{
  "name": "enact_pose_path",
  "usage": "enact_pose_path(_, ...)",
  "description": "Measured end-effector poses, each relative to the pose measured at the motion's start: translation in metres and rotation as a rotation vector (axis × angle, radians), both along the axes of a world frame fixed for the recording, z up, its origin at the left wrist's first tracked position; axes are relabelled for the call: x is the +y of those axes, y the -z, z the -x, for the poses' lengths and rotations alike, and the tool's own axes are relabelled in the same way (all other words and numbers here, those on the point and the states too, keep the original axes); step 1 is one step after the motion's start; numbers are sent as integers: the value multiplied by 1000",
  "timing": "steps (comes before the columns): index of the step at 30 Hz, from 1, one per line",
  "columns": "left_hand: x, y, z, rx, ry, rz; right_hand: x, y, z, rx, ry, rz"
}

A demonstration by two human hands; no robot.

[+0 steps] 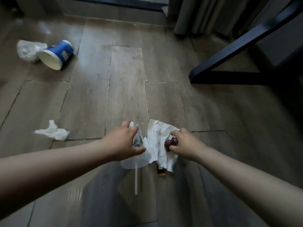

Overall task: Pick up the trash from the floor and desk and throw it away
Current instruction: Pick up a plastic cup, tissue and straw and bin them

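My left hand (123,141) is wrapped around a clear plastic cup (136,158) lying on the wooden floor, its white straw (136,179) pointing toward me. Beside it, my right hand (186,145) pinches a dark reddish scrap (168,143) resting on a crumpled white paper (159,141). A small black and yellow piece (161,172) peeks out under the paper's near edge. Farther left lies a crumpled white tissue (53,132). At the far left, a blue and white tub (57,54) lies on its side against a white plastic bag (27,50).
A dark table leg and frame (232,51) stand at the right. Grey curtains (213,15) hang at the back right. Small crumbs dot the floor boards (126,89) beyond the paper.
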State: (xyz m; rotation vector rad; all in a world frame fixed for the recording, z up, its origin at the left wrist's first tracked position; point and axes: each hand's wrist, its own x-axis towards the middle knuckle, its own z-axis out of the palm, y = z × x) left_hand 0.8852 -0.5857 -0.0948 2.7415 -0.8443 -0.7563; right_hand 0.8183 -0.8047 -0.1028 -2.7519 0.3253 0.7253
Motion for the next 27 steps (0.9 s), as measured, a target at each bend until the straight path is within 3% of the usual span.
enact_pose_path(3, -7, 13, 4, 23, -96, -3, 5, 6, 9, -7, 82, -38)
enact_pose_path(9, -17, 38, 11, 134, -274, 75, 4, 18, 14, 29, 45, 25)
enact_pose_path(21, 59, 51, 2, 74, -180, -57, 11, 38, 6, -16, 38, 53)
enact_pose_path(27, 55, 55, 6, 21, -195, -78, -5, 32, 13, -117, 187, 94)
